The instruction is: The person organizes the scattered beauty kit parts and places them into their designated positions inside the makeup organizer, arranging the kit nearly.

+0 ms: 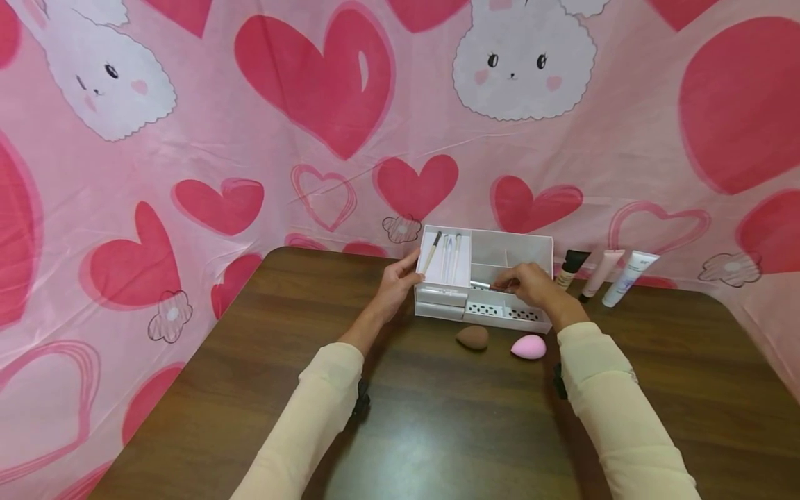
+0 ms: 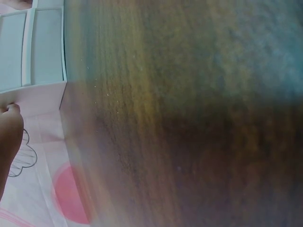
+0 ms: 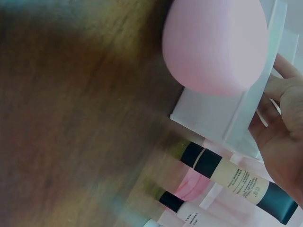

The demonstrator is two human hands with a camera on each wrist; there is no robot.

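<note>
Right hand seemingly pinches a slim item near tubes with blurred lettering.

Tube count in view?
3, standing in a row right of the white organizer: the beige-and-black tube nearest it, the pink tube next, the white tube farthest. Others could be hidden inside the organizer.

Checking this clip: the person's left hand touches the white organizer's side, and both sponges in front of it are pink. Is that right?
Not quite: the head view shows one pink sponge and one brown sponge, not two pink. The left hand does touch the side of the white organizer.
</note>
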